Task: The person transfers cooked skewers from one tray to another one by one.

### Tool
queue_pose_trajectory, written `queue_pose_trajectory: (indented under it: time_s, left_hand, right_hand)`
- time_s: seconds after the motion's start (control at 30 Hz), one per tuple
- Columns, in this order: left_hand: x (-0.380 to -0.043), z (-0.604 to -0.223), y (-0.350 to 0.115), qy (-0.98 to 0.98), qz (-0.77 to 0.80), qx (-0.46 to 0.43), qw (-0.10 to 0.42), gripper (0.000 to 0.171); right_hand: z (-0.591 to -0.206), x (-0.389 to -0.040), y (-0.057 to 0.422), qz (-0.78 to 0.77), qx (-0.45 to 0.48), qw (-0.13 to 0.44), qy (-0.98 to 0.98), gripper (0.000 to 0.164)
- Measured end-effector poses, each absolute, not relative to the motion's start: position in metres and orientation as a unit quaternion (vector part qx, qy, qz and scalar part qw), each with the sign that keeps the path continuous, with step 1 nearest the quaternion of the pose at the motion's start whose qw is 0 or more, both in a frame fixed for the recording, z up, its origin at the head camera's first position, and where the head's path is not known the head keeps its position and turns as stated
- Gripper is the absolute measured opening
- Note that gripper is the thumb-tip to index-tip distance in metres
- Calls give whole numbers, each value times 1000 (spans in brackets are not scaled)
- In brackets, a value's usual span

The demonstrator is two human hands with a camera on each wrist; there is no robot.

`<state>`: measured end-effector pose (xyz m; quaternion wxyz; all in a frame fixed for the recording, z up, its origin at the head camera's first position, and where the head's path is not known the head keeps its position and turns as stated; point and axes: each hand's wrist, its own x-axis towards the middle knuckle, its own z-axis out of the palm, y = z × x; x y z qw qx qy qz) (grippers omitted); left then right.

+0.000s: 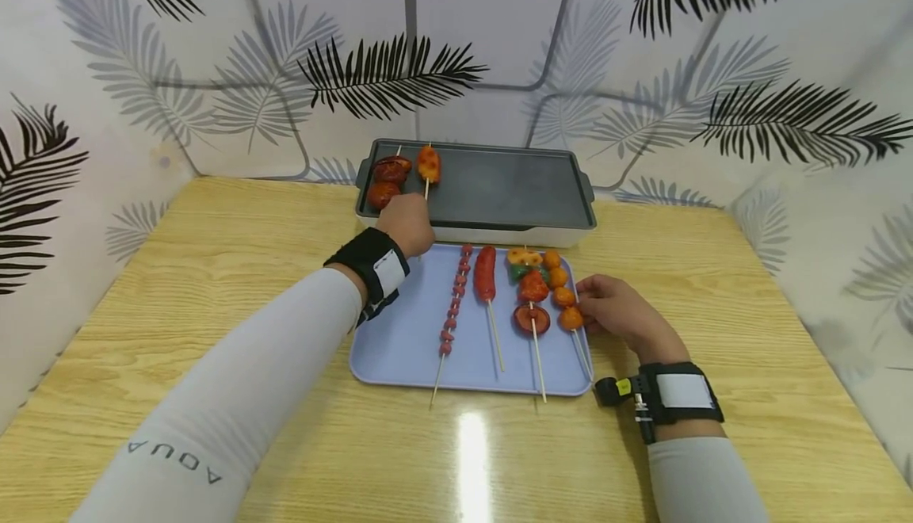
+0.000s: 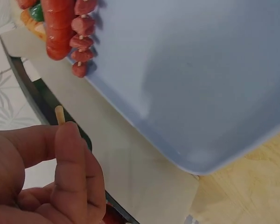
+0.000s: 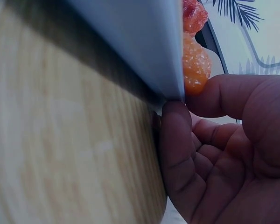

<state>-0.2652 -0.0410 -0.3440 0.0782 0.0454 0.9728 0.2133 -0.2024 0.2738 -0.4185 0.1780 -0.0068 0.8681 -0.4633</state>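
My left hand [image 1: 408, 223] is over the front left of a dark grey griddle [image 1: 509, 182]. Its thumb and fingers pinch a wooden skewer; the blunt stick end [image 2: 60, 115] pokes out past them in the left wrist view. A spotted orange-yellow piece [image 1: 429, 164] is on that skewer, over the griddle. Left of it lies another skewer with dark red-brown pieces [image 1: 392, 169], partly covered by the hand. My right hand [image 1: 619, 309] grips the right rim of a pale lilac tray [image 1: 406, 349], thumb and finger around the edge, beside a skewer of orange balls [image 1: 563, 296].
On the tray lie a skewer of small pink-red pieces [image 1: 455, 301], a red sausage skewer [image 1: 485, 273] and a mixed skewer [image 1: 532, 285], sticks toward the front. The griddle stands behind the tray on the wooden table [image 1: 250, 269], before a leaf-patterned backdrop [image 1: 499, 47].
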Motion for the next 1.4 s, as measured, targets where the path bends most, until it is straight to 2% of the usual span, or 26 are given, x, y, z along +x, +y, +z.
queue_pose_trajectory:
  time_s: [0.13, 0.4, 0.87, 1.0, 1.17, 1.4]
  left_hand:
    - [-264, -346, -41, 975, 202, 57, 70, 19]
    - [-260, -350, -40, 978, 188, 70, 50, 36]
    - [-258, -364, -45, 963, 261, 59, 36, 33]
    - [-257, -364, -47, 954, 292, 54, 32, 40]
    - [-258, -359, -47, 942, 330, 40, 38, 50]
    - [-253, -350, -47, 902, 425, 27, 74, 47]
  right_hand:
    - [-419, -202, 273, -462, -8, 177, 869, 33]
    - [-421, -205, 273, -456, -5, 180, 872, 33]
    - [-420, -203, 272, -460, -7, 181, 869, 32]
    - [-420, -204, 272, -464, -9, 182, 867, 32]
    - [-421, -204, 274, -465, -6, 182, 866, 32]
    - [-422, -205, 276, -464, -2, 183, 867, 32]
